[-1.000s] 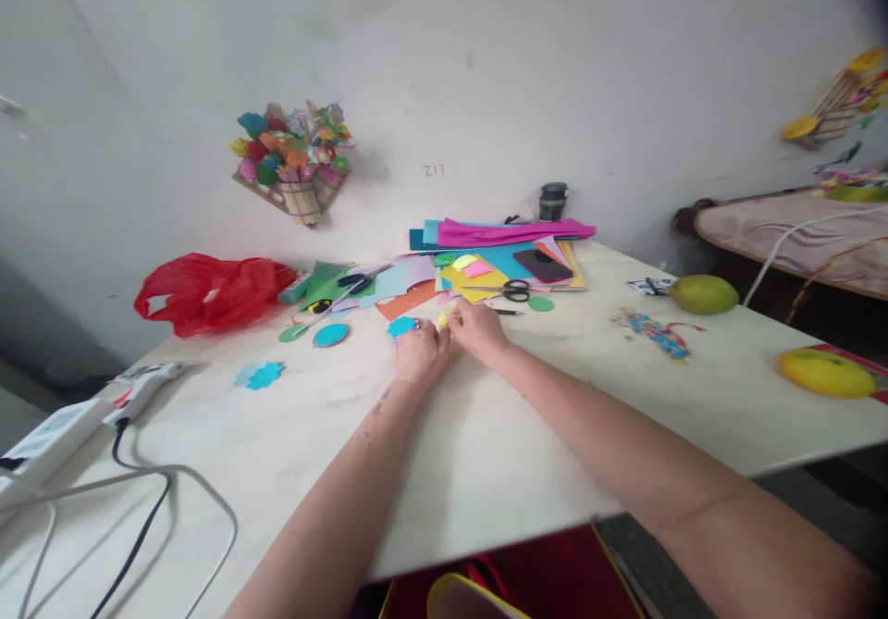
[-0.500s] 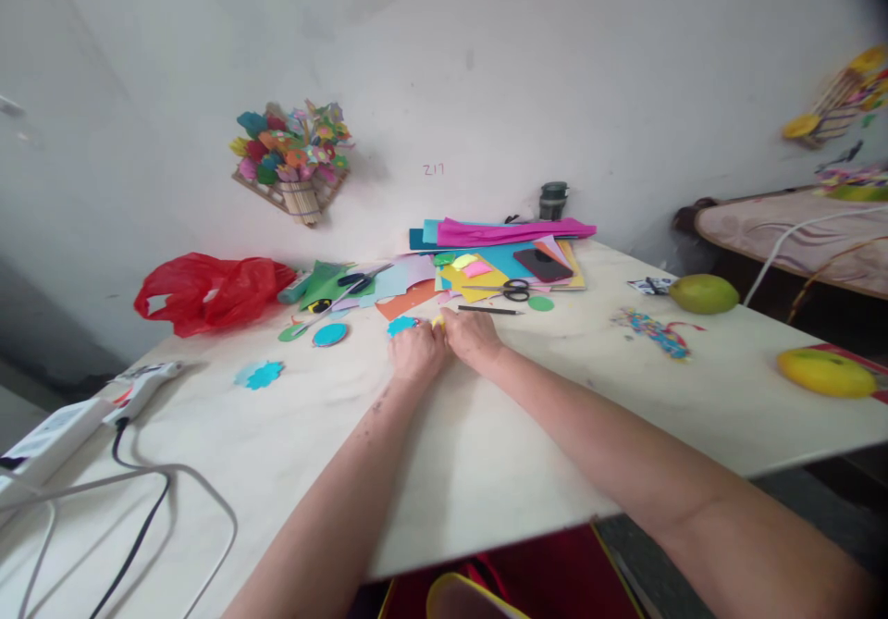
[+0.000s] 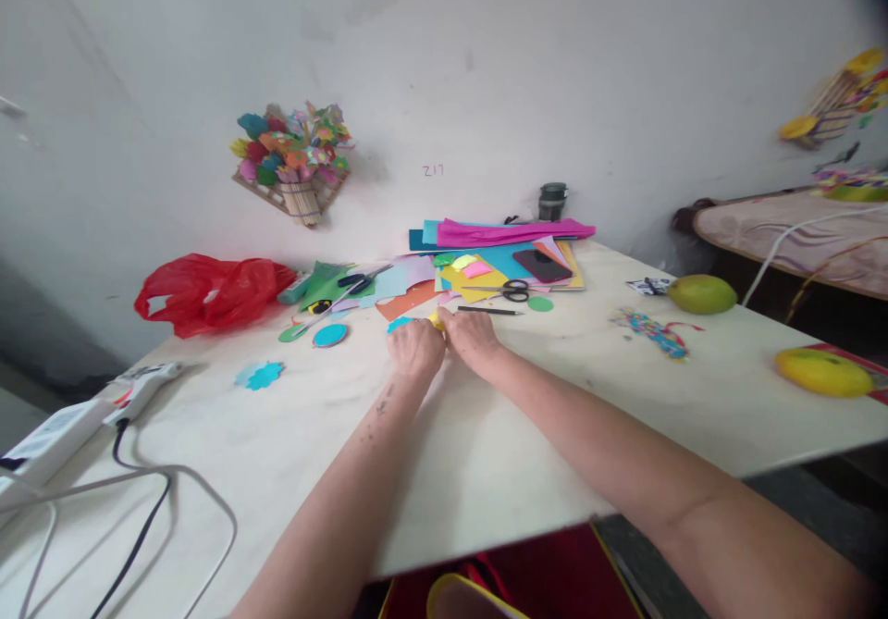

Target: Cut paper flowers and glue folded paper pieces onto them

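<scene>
Yellow piece, just one small bit, is in the middle, between the two hands, over the table. Two bare hands come together at it. The left hand has its fingers bent in, pinching the yellow piece from one side. The right hand has its fingers curled in too, pinching it from the other side. The tips are hidden, so I cannot tell just which fingers press on it.

One blue paper shape pokes out by the left hand. One black pencil lies just past the right hand. Two pairs of scissors are out: one with black handles on the yellow paper, and one dark pair more to the left. Two green circles lie on the table, one on the right and one on the left. One round blue disc is near the left one. One wavy blue shape sits nearer the front.

One phone lies on the papers at the back. Two fruits are on the right, one green and one yellow. One red bag sits on the left.
</scene>
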`<state>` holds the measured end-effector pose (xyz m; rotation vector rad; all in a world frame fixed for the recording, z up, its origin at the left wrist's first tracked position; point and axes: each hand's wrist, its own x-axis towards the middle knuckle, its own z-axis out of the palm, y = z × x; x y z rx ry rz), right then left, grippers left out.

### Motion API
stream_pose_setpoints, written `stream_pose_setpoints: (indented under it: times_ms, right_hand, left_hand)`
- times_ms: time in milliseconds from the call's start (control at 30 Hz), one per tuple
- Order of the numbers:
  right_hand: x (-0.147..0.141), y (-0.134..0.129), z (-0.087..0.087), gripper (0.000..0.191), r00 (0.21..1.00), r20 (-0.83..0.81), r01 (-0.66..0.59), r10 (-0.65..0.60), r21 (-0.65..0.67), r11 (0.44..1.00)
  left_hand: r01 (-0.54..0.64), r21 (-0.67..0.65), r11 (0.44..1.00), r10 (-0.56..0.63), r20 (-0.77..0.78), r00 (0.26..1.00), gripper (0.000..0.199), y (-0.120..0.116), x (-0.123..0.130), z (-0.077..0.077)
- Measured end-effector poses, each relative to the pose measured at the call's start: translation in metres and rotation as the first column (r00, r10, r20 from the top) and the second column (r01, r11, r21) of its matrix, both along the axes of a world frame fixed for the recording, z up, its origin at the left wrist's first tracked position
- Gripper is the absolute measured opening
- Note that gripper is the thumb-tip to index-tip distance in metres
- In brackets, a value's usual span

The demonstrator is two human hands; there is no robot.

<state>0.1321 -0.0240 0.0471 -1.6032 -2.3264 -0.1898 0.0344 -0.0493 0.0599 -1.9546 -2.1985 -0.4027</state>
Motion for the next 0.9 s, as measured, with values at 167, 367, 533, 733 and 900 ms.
stream_pose_setpoints:
  times_ms: [167, 367, 533, 733, 900]
  right_hand:
    - [0.008, 0.008, -0.002, 0.035, 0.994, -0.109, 0.026, -0.024, 0.018, 0.999]
    - [0.031, 0.039, -0.018, 0.045, 0.936, -0.345, 0.057, -0.068, -0.044, 0.997]
    - [0.043, 0.059, -0.028, 0.036, 0.894, -0.433, 0.033, -0.116, -0.195, 0.98]
    - [0.042, 0.062, -0.027, 0.031, 0.814, -0.579, -0.083, -0.042, -0.187, 0.979]
    - [0.039, 0.058, -0.027, 0.018, 0.766, -0.628, 0.074, -0.139, -0.129, 0.989]
  left_hand:
    - [0.056, -0.001, 0.998, -0.056, 0.109, 0.992, 0.045, 0.002, -0.002, -0.007]
    - [-0.019, 0.083, 0.996, -0.007, 0.307, 0.952, 0.045, 0.008, -0.02, -0.016]
    - [-0.114, 0.188, 0.975, 0.013, 0.467, 0.884, 0.031, 0.017, -0.037, -0.025]
    - [-0.232, 0.231, 0.945, 0.011, 0.686, 0.728, 0.027, 0.03, -0.044, -0.038]
    - [-0.238, 0.318, 0.918, -0.071, 0.722, 0.688, 0.025, 0.042, -0.051, -0.046]
